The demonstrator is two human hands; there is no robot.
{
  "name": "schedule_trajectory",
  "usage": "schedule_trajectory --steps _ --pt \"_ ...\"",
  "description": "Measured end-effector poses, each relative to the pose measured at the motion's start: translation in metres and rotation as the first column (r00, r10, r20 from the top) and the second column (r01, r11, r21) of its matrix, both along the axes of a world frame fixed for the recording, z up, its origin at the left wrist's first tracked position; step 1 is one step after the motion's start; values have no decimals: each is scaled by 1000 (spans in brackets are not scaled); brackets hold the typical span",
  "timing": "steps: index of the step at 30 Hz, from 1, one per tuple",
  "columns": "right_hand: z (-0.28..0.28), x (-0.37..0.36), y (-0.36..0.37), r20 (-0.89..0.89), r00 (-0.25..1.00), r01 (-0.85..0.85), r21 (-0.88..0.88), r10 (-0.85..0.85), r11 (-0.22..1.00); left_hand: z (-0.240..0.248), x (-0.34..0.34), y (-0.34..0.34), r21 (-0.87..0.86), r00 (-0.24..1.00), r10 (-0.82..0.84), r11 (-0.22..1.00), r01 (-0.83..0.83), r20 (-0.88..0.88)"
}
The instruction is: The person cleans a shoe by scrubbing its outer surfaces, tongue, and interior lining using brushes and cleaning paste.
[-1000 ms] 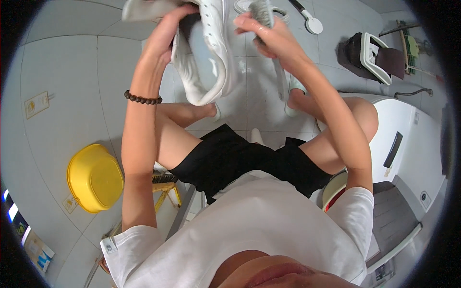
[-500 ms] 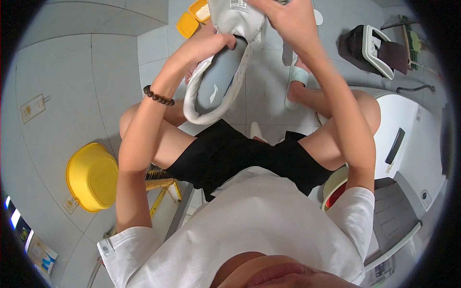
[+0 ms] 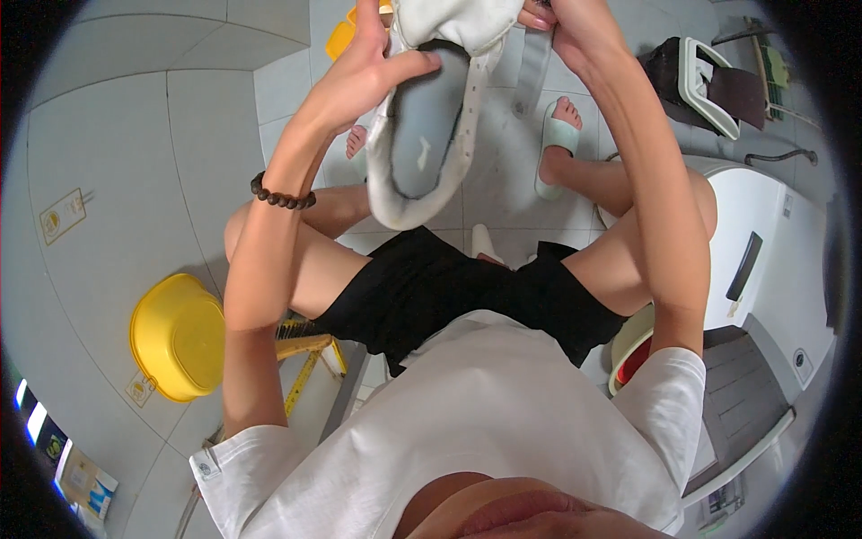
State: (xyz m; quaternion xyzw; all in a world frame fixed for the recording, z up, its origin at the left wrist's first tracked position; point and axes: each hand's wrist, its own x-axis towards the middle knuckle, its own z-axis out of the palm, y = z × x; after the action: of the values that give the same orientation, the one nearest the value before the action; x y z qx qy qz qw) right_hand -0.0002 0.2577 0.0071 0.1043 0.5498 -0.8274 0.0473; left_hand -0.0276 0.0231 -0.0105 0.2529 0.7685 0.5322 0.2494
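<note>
A white shoe (image 3: 465, 148) with a grey insole (image 3: 422, 135) is held up in front of me, heel end toward me; its toe runs out of the top edge. My left hand (image 3: 370, 76) grips the shoe's left side, the thumb reaching into the opening. My right hand (image 3: 579, 36) is closed at the shoe's right side near the top edge, its fingers curled and partly cut off. A blurred grey strip with a rounded end (image 3: 532, 76) shows below those fingers; whether they hold it I cannot tell.
A yellow container (image 3: 341, 40) is partly hidden behind my left hand. A yellow basin (image 3: 180, 337) hangs at the left wall, near a yellow-framed stool (image 3: 305, 373). On the right are a bin (image 3: 705, 85), a white appliance (image 3: 763, 242) and a pale bucket (image 3: 620, 346).
The shoe has turned more upright and shifted slightly right. My left hand has moved up along its side. My right hand has moved right, away from the shoe's top.
</note>
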Motion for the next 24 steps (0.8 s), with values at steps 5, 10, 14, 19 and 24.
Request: schedule_trajectory --steps 5,10,14,19,24 --pt "22 9 -9 -81 995 -73 -115 64 991 -7 4 2 264 999 -31 964 19 41" --pt "36 16 -10 -22 996 -90 -176 87 980 0 0 0 262 997 -78 962 71 15" --pt "25 13 -10 24 985 -153 -299 168 942 14 2 12 228 956 -41 967 111 -289" --pt "20 8 -12 46 972 -201 -339 230 919 -3 -2 16 185 984 -157 968 170 -81" --pt "5 4 7 109 952 -235 -346 287 909 -15 1 18 214 995 -80 973 90 -53"
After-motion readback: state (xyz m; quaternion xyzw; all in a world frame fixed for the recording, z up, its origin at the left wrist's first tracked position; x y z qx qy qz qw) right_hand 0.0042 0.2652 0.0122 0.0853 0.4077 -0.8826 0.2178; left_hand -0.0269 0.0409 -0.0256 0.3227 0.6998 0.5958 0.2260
